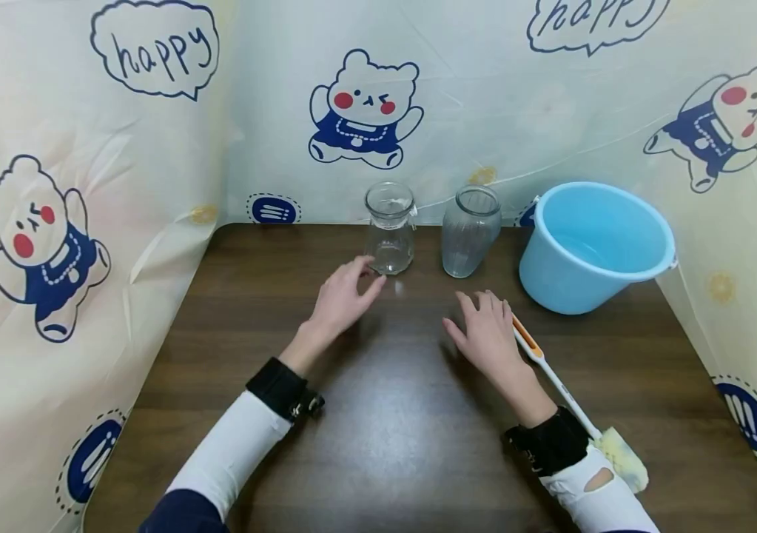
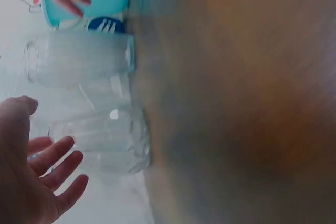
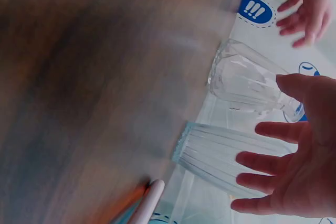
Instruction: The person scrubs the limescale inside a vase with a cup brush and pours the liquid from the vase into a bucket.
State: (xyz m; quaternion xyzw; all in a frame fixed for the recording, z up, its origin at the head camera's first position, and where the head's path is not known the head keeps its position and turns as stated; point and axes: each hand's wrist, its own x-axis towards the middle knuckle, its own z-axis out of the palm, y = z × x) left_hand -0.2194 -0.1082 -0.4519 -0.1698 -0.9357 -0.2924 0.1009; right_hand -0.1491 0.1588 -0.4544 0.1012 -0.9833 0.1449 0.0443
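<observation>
Two clear glass vases stand upright at the back of the table. My left hand [image 1: 345, 297] is nearest the left vase [image 1: 391, 240], a wide-rimmed one with a narrowed neck; its fingers are spread and hold nothing. To its right is the ribbed vase [image 1: 468, 240]. My right hand [image 1: 490, 333] hovers in front of that ribbed vase, fingers apart and holding nothing. Just right of this hand lies a long-handled sponge brush [image 1: 564, 389], white with an orange grip; its pale yellow sponge head [image 1: 623, 459] is beside the right forearm.
A light blue bucket [image 1: 554, 285] stands at the back right, close to the ribbed vase. The dark wooden table [image 1: 378, 444] is bordered at the back and sides by a pale curtain [image 1: 271, 111] printed with cartoon bears.
</observation>
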